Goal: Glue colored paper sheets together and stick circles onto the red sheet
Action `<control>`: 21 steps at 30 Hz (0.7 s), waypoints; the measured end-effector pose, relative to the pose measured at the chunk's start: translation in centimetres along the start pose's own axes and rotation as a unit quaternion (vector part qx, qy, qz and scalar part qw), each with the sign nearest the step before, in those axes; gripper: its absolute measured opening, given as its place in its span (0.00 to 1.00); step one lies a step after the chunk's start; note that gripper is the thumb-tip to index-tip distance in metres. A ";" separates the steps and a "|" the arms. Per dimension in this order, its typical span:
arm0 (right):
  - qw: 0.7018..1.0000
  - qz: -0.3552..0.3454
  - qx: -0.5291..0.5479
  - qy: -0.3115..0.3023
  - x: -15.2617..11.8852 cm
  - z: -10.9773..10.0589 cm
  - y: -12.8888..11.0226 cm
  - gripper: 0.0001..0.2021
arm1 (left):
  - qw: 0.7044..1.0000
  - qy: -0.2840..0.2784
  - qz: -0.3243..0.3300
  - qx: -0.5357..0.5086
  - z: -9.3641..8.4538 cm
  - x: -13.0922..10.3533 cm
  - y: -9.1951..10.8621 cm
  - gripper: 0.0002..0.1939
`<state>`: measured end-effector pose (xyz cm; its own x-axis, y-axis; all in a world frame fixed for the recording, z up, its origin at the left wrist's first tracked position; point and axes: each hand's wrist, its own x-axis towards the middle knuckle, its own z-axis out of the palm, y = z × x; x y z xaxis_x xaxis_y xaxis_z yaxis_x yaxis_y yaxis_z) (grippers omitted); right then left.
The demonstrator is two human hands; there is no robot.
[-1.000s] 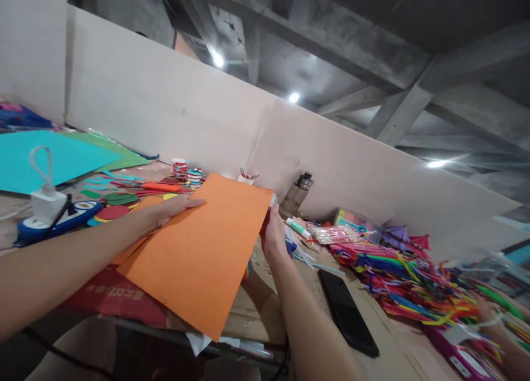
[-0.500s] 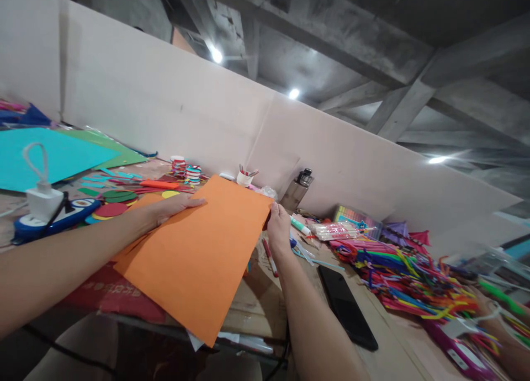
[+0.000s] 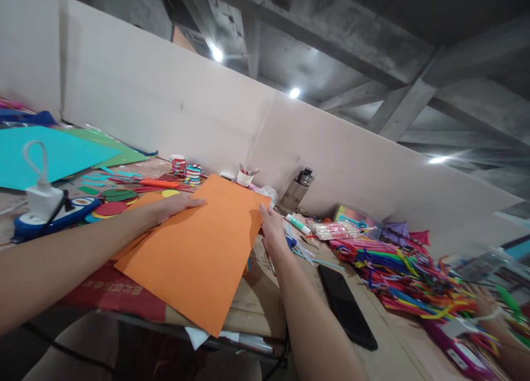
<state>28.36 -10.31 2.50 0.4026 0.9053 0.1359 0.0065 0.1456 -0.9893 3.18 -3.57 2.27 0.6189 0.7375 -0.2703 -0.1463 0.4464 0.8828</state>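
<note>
Between my hands is an orange sheet of card [image 3: 202,243], tilted above the front of the cardboard-covered table [image 3: 259,303]. My left hand [image 3: 171,207] grips its left edge, thumb on top and fingers hidden beneath. At the upper right edge my right hand [image 3: 272,226] pinches the same sheet. More orange card [image 3: 132,243] shows under my left forearm. A glue stick [image 3: 298,224] lies just right of my right hand, and a black phone [image 3: 346,306] rests beside that forearm.
Colourful pipe cleaners [image 3: 397,270] spread across the right side, where another person's hand [image 3: 484,303] reaches in. A bottle [image 3: 296,190] and a white cup of pens [image 3: 244,178] stand at the back. Cut paper circles [image 3: 111,210], a blue glue gun [image 3: 62,218] and turquoise card [image 3: 53,154] lie left.
My right hand has shifted slightly left along with the sheet's right edge, and the sheet's front corner has risen a little. The other person's hand has come further into view at the right.
</note>
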 end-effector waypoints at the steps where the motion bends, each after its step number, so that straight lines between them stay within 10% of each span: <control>1: 1.000 0.008 0.016 -0.002 -0.1 0.1 0.0 0.14 | 1.000 -0.005 -0.001 -0.003 -0.1 0.1 0.0 0.17; 21: 0.973 0.134 0.167 -0.084 -1.8 1.9 -1.3 0.06 | 0.995 0.001 -0.027 -0.092 -0.1 0.2 0.4 0.18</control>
<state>25.84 -11.37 3.59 0.1938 0.9769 -0.0900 -0.3866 -0.0082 -0.9222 3.10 -3.18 2.56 0.6285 0.7109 -0.3157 -0.2522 0.5701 0.7819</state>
